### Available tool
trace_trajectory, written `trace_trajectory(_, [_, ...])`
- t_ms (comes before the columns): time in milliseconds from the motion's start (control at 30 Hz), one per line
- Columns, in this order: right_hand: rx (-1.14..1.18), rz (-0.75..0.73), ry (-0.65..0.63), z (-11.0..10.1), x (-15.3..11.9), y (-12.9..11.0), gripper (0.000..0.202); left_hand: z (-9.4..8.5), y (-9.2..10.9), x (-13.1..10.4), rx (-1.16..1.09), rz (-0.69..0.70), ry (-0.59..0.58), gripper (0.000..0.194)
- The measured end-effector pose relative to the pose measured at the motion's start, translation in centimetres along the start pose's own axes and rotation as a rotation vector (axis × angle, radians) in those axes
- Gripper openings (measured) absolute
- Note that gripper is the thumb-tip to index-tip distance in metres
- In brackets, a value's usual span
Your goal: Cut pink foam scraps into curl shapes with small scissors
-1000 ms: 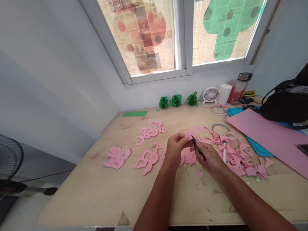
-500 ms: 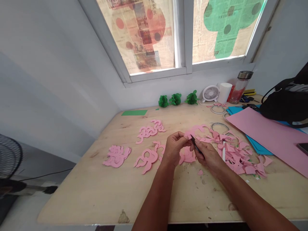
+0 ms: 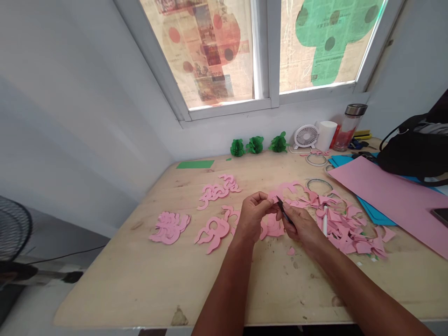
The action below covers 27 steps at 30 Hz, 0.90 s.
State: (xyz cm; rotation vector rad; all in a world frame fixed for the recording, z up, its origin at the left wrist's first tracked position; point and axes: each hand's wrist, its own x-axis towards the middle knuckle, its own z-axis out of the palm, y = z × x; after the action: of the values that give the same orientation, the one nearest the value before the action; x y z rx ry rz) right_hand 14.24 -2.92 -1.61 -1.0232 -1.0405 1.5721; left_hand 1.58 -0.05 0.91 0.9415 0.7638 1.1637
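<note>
Near the middle of the table, my left hand [image 3: 253,213] pinches a piece of pink paper [image 3: 275,194] between its fingertips. Closed around a small dark cutting tool [image 3: 284,211] is my right hand [image 3: 301,223]; the tool's tip points up and left, against the paper. Whether it is a knife or scissors I cannot make out. Curly pink cutouts lie left of my hands: one group [image 3: 217,191] further back, another [image 3: 214,231] beside my left wrist, and a stack [image 3: 170,227] at the far left. More pink pieces [image 3: 273,226] lie partly hidden beneath my hands.
Pink scraps [image 3: 350,231] with a white stick [image 3: 325,220] are heaped at right. Beyond them lie a large pink sheet [image 3: 388,196], blue sheets [image 3: 374,212] and a black bag [image 3: 415,151]. Green paper balls [image 3: 255,144], a small fan [image 3: 306,136] and a bottle [image 3: 347,128] stand at the wall.
</note>
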Motion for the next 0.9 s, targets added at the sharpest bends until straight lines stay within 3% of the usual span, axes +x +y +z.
trace_trajectory(267, [-0.003,0.010,0.007,0.05,0.03,-0.08,0.038,0.11,0.17,-0.12,-0.012,-0.012,-0.010,0.018])
trace_trajectory(900, [-0.049,-0.006,0.020,0.04,0.02,0.11,0.040,0.11,0.35,-0.15,0.007,-0.045,0.095,0.016])
